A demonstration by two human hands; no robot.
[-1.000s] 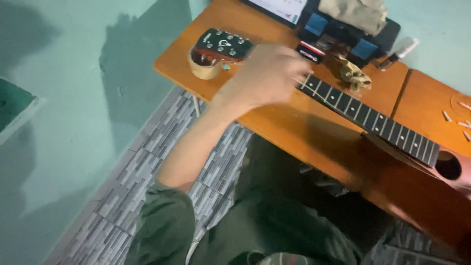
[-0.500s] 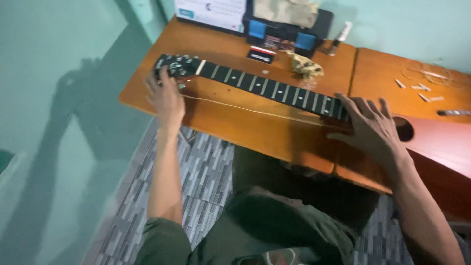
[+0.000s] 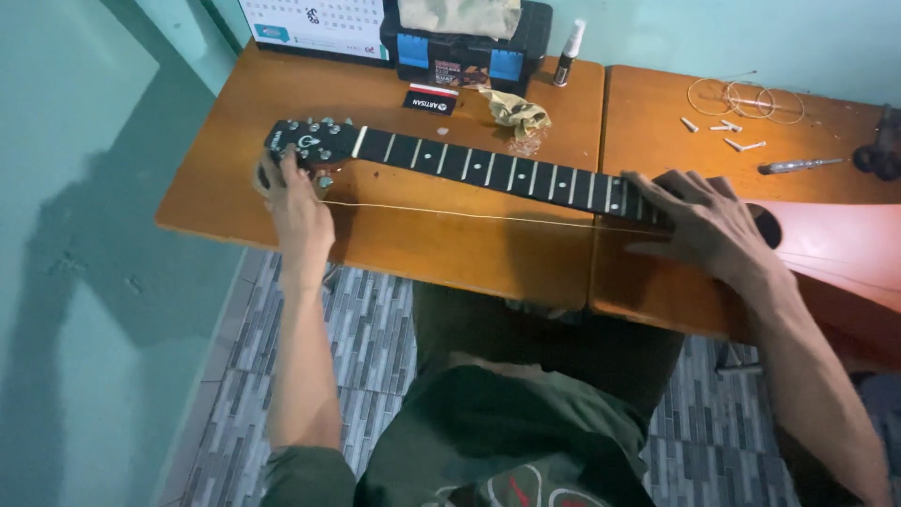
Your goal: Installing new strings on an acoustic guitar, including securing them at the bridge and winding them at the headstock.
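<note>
A: Grey patterned floor tiles [image 3: 375, 329] nearest, under the seated person's dark green lap. Next out, two orange wooden tables [image 3: 422, 253] pushed edge to edge. One acoustic guitar with a black fretboard and reddish body [image 3: 488, 169] lies across both, headstock to the person's left, body off to the right.

B: Hands?

A: Left hand [image 3: 298, 211] at the near edge of the headstock, fingers curled together around the tuning pegs; whether they pinch a peg or the string end cannot be told. Right hand [image 3: 709, 225] lies flat over the fretboard's upper end beside the sound hole, fingers spread apart, pressing down. One thin pale guitar string [image 3: 469, 214] runs loose between the two hands, just nearside of the neck.

B: Risks?

A: As a judgement: the string looks slack and unseated, so it could slip from the left fingers and whip back. The headstock sits near the table's left end; a hard pull could drag the guitar.

B: Count, further out?

A: About five small white pins [image 3: 723, 131], one coil of wire strings [image 3: 746, 96], one silver screwdriver-like tool [image 3: 798, 166], one crumpled tan cloth [image 3: 514, 111], one small black card [image 3: 430, 99], one white spray bottle [image 3: 569, 49], one black-and-blue toolbox [image 3: 465, 56], one desk calendar [image 3: 314, 23] farthest back.
</note>
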